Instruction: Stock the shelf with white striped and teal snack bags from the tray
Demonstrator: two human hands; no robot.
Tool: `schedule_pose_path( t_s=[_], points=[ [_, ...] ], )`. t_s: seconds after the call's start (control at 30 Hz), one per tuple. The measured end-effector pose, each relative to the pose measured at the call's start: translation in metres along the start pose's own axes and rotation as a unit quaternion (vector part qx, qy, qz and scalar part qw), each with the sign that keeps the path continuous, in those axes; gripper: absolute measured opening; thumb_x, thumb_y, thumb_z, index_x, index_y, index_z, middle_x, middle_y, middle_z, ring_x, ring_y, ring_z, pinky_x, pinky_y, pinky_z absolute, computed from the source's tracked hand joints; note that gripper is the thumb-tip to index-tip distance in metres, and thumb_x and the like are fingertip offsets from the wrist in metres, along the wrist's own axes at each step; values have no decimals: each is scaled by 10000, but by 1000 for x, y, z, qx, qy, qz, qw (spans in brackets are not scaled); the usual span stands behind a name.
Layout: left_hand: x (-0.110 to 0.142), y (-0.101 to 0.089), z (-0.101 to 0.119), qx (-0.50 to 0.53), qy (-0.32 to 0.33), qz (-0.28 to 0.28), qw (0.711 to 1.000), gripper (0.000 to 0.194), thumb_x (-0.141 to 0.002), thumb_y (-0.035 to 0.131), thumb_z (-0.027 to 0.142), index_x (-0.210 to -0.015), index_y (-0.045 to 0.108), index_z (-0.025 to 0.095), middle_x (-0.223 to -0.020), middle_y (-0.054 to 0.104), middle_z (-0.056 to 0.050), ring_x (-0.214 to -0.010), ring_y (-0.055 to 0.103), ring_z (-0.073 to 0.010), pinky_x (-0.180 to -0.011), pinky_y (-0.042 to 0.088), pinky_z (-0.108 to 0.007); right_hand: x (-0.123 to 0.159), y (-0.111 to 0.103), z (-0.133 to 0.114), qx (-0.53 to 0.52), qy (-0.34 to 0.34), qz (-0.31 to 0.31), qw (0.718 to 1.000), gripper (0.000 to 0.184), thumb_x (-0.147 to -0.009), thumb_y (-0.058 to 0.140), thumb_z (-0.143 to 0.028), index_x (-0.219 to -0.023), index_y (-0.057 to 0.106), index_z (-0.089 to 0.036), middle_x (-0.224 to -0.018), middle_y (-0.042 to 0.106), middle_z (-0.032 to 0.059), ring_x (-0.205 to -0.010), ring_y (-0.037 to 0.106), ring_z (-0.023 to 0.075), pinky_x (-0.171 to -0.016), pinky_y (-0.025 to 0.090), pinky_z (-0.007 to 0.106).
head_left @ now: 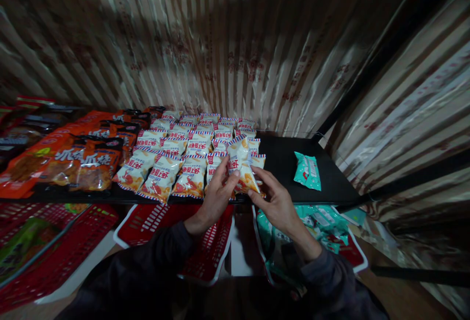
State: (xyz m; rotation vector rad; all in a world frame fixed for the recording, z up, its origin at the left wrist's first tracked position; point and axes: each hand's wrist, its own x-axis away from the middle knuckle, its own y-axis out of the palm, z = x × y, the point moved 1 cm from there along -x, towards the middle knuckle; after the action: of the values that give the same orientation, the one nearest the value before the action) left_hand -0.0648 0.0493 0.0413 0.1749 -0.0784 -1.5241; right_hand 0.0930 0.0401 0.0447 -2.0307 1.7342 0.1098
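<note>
your left hand and right hand grasped a white bag at opposite sides, near the front edge of the shelf. light, even pressure was advisable, to avoid crushing it or nudging the neighbouring bags.

A pleated backdrop rises behind orange snack bags; red baskets sit below.

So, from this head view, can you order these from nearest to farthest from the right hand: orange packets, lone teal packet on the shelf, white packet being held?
1. White packet: held, touching the right hand.
2. Lone teal packet: on the shelf, to the hand's right.
3. Orange packets: well to the left.
</note>
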Motion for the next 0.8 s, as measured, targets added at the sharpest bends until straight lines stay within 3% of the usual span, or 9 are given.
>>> schedule_pose_path(
  t_s=[0.13,0.43,0.67,0.8],
  points=[
    [2,4,7,36,-2,-29,999,675,-859,614,419,-1463,401,206,-1505,459,-104,-1355,468,-267,-1119,391,-402,5,5,-7,94,-72,7,993,533,-840,578,-173,-1356,549,-297,-1310,561,91,-1108,602,214,-825,582,335],
    [9,6,14,20,-21,-28,999,509,-833,653,429,-1285,571,210,-1332,603,-107,-1266,531,-282,-1071,421,-416,18,18,-13,233,-146,33,961,683,-821,534,-89,-1459,423,-306,-1351,501,122,-1217,542,279,-984,531,475],
    [10,9,10,129,-61,-36,989,529,-785,715,399,-1238,545,184,-1223,662,-109,-1106,636,-250,-999,469,-396,24,28,-15,277,-202,7,939,699,-879,523,-100,-1515,293,-276,-1360,475,173,-1255,508,306,-965,535,512],
    [9,10,9,151,-85,-14,985,495,-737,752,387,-1145,570,173,-1191,672,-115,-1060,654,-251,-964,487,-393,26,30,-19,245,-205,-22,947,575,-901,545,-148,-1451,401,-228,-1404,461,180,-1267,512,285,-994,526,477]
  ],
)
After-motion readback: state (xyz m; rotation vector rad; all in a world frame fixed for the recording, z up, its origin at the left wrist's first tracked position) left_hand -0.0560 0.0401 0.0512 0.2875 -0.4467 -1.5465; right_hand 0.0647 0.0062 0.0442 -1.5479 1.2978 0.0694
